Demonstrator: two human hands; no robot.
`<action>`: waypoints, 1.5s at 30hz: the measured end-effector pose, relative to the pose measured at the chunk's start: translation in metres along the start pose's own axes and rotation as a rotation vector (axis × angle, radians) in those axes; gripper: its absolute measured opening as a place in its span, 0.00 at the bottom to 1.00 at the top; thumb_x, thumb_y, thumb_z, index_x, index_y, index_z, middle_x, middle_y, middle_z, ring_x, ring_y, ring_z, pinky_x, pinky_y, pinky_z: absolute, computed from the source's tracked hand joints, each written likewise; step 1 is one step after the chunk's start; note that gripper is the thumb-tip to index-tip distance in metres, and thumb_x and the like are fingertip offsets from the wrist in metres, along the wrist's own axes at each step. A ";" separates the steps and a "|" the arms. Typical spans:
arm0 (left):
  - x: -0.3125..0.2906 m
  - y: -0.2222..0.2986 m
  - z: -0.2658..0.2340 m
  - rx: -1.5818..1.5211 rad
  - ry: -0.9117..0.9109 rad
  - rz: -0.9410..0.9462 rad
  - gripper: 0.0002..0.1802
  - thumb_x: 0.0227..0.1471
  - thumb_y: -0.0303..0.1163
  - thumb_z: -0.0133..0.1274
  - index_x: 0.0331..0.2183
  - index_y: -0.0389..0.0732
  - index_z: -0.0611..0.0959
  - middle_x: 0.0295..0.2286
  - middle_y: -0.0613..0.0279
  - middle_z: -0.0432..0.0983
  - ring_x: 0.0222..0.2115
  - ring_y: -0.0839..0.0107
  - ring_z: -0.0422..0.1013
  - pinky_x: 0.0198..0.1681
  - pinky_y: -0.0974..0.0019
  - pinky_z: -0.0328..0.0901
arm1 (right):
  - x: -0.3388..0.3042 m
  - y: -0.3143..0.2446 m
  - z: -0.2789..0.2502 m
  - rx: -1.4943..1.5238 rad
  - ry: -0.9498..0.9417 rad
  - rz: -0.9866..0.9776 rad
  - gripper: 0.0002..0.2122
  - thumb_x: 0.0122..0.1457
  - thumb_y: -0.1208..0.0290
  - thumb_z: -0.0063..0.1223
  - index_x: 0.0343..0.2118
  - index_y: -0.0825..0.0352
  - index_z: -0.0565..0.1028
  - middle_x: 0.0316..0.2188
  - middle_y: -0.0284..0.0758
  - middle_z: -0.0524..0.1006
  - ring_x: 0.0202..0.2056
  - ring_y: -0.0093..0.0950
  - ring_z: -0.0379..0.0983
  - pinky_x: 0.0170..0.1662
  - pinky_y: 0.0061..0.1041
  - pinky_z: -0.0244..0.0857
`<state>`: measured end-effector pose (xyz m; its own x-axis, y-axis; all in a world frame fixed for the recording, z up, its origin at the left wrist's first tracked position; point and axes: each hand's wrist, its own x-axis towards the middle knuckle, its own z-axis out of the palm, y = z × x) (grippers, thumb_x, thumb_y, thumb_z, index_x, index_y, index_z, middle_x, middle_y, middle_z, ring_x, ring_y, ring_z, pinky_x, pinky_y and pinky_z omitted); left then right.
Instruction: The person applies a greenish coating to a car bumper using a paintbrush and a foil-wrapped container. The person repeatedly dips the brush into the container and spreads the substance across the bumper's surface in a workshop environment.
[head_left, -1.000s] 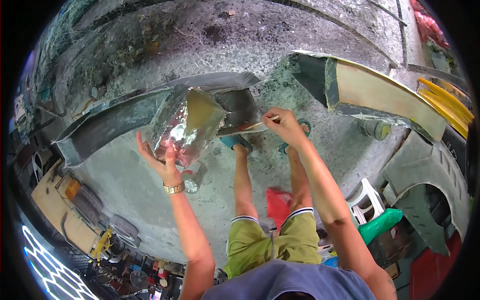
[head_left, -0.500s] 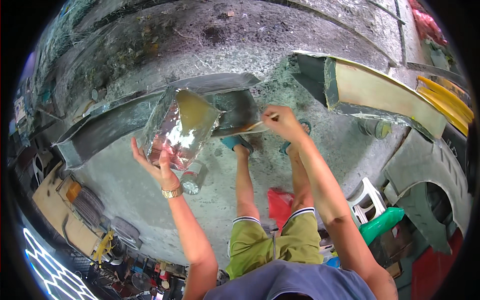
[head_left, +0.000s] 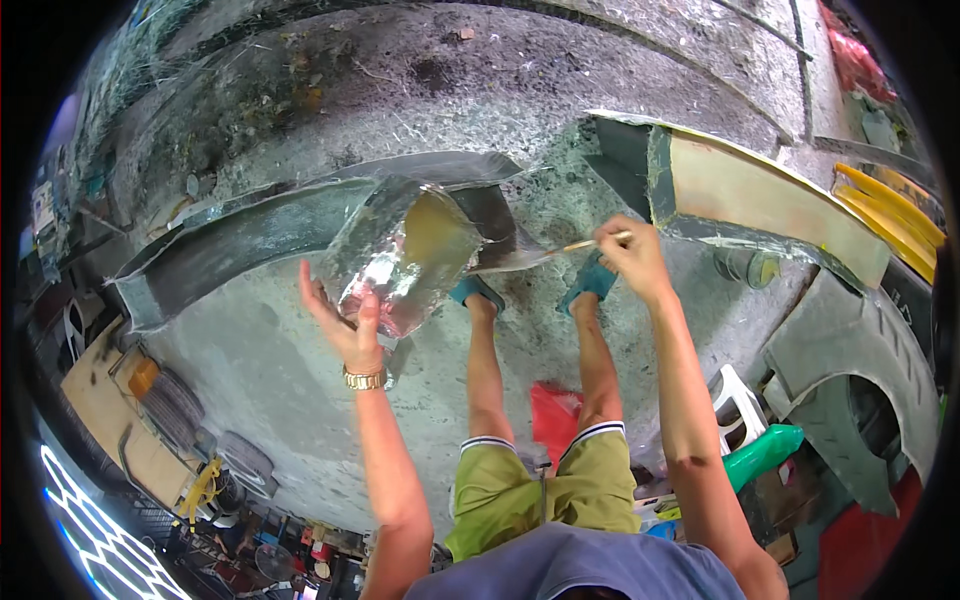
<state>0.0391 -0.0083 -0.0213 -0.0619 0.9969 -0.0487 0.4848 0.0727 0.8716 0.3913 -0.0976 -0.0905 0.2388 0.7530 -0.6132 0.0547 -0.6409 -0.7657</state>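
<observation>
My left hand (head_left: 345, 325), with a watch at the wrist, supports a shiny, crinkled, foil-like tray (head_left: 375, 230) from its near side, thumb against it and fingers spread. A yellowish-brown patch, perhaps liquid, shows in the tray. Between the finger and thumb of my right hand (head_left: 632, 258) is a thin wooden-handled brush (head_left: 580, 245), pointing left. Its tip is near the right end of a long, dark, trough-shaped panel (head_left: 250, 232) on the floor. The tray hides part of that panel.
A second long panel (head_left: 770, 190), beige inside, lies at the right, with a can (head_left: 762, 268) beside it. Farther right are yellow curved parts (head_left: 890, 215) and a grey fender (head_left: 850, 340). A white stool (head_left: 738, 405) and red bag (head_left: 555, 415) are nearer. Tyres (head_left: 170, 410) stand left.
My left hand and the tray have shifted right, now covering most of a clear bottle on the floor. My right hand has drawn the brush to the right, away from the tray.
</observation>
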 end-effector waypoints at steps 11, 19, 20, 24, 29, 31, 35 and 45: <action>-0.008 0.017 0.027 -0.010 -0.070 0.032 0.53 0.41 0.44 0.61 0.61 0.36 0.51 0.59 0.52 0.46 0.59 0.59 0.48 0.62 0.57 0.41 | -0.014 -0.092 0.089 -0.258 -0.028 -0.630 0.07 0.51 0.72 0.60 0.32 0.66 0.77 0.24 0.34 0.73 0.22 0.26 0.70 0.26 0.23 0.64; -0.013 -0.007 0.010 0.029 0.058 -0.011 0.54 0.41 0.49 0.60 0.60 0.36 0.52 0.60 0.50 0.46 0.60 0.55 0.46 0.63 0.52 0.39 | -0.013 -0.043 0.032 0.564 0.044 0.030 0.08 0.57 0.67 0.57 0.28 0.66 0.76 0.15 0.25 0.69 0.14 0.12 0.58 0.16 0.15 0.48; -0.011 -0.007 0.006 0.044 0.056 -0.011 0.53 0.41 0.50 0.59 0.60 0.36 0.53 0.60 0.50 0.47 0.61 0.55 0.45 0.64 0.51 0.38 | -0.011 -0.032 0.029 0.634 0.038 0.068 0.08 0.57 0.66 0.56 0.27 0.65 0.75 0.15 0.25 0.68 0.14 0.11 0.57 0.15 0.14 0.46; -0.004 0.000 0.006 0.001 0.041 -0.003 0.52 0.42 0.48 0.59 0.60 0.35 0.53 0.59 0.49 0.48 0.60 0.55 0.46 0.63 0.51 0.38 | 0.024 0.047 0.044 0.540 -0.020 0.151 0.09 0.56 0.65 0.58 0.26 0.65 0.74 0.15 0.25 0.68 0.13 0.12 0.55 0.14 0.15 0.45; -0.003 0.017 0.002 0.049 0.020 -0.016 0.51 0.42 0.46 0.58 0.61 0.38 0.53 0.58 0.46 0.50 0.56 0.55 0.53 0.59 0.53 0.50 | 0.042 0.092 0.038 0.627 0.047 0.284 0.10 0.54 0.65 0.59 0.25 0.66 0.73 0.15 0.26 0.67 0.13 0.13 0.56 0.14 0.16 0.47; -0.002 0.019 0.003 -0.042 0.033 -0.077 0.50 0.42 0.46 0.58 0.61 0.38 0.53 0.58 0.46 0.50 0.56 0.55 0.54 0.58 0.54 0.52 | 0.049 0.093 0.040 0.624 -0.044 0.261 0.09 0.55 0.67 0.59 0.27 0.67 0.73 0.15 0.27 0.67 0.14 0.13 0.57 0.15 0.17 0.48; -0.002 0.015 0.001 0.030 0.013 -0.012 0.52 0.41 0.47 0.58 0.61 0.38 0.52 0.57 0.46 0.50 0.54 0.56 0.58 0.56 0.54 0.55 | 0.075 0.086 0.044 0.625 -0.087 0.210 0.08 0.56 0.68 0.56 0.29 0.68 0.72 0.18 0.28 0.68 0.15 0.14 0.59 0.16 0.17 0.50; -0.004 0.027 0.003 -0.063 0.034 -0.025 0.53 0.38 0.48 0.60 0.61 0.41 0.53 0.56 0.47 0.52 0.52 0.56 0.60 0.54 0.54 0.58 | 0.117 0.061 0.057 0.618 0.033 0.083 0.09 0.54 0.67 0.58 0.28 0.67 0.73 0.18 0.28 0.69 0.15 0.15 0.60 0.15 0.17 0.51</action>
<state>0.0554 -0.0101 0.0010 -0.1037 0.9931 -0.0555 0.4267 0.0948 0.8994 0.3671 -0.0400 -0.2203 0.2491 0.6930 -0.6766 -0.5342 -0.4844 -0.6928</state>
